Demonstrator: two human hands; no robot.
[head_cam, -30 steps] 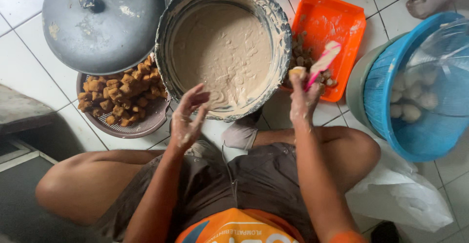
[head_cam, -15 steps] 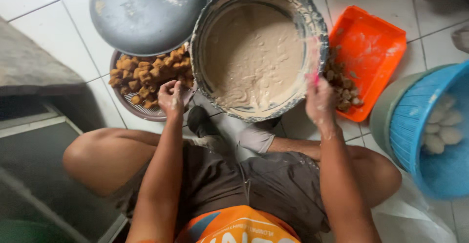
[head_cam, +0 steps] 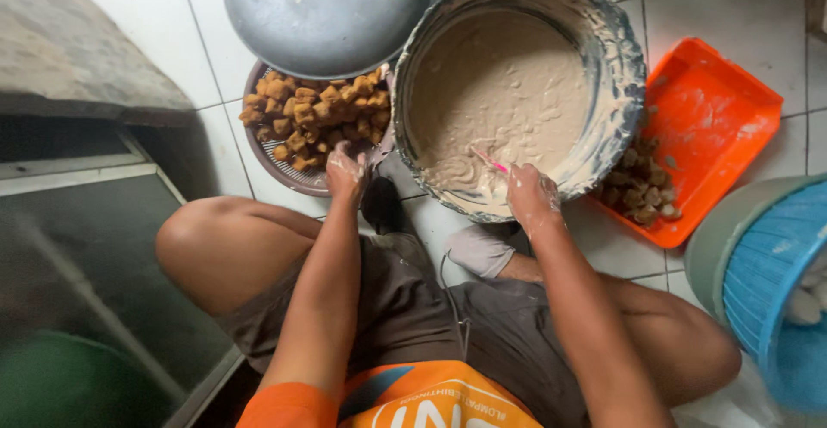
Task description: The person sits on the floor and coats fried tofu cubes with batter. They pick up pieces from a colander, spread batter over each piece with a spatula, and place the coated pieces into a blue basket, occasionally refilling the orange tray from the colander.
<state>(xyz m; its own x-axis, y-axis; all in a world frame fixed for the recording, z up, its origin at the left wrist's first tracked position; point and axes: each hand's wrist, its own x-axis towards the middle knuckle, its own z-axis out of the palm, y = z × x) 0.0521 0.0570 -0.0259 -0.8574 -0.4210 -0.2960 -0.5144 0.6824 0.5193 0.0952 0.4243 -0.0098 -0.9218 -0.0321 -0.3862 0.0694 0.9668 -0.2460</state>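
While the person sits on the white tiled floor with knees spread, a grey stone step and a dark threshold crowd the far left, leaving only a narrow strip of tile beside the left knee. Next comes a round woven basket heaped with browned fried cubes, its far half covered by a grey metal lid that overlaps the rim. The left hand, smeared with batter, rests at the basket's near edge with fingers curled down onto the cubes; whether it has closed on one, the view does not show. Just right of it, touching the basket's rim, stands a large metal basin of pale beige batter, thick and swirled, with streaks up the inner wall. The right hand, also coated, is closed over the basin's near rim around a pink-handled tool whose end lies in the batter. To the right, an orange tray sits just beside the basin, a small pile of brown pieces in its near corner and the rest floury and bare. At the far right edge, a blue basket holds pale lumps, near the right knee.
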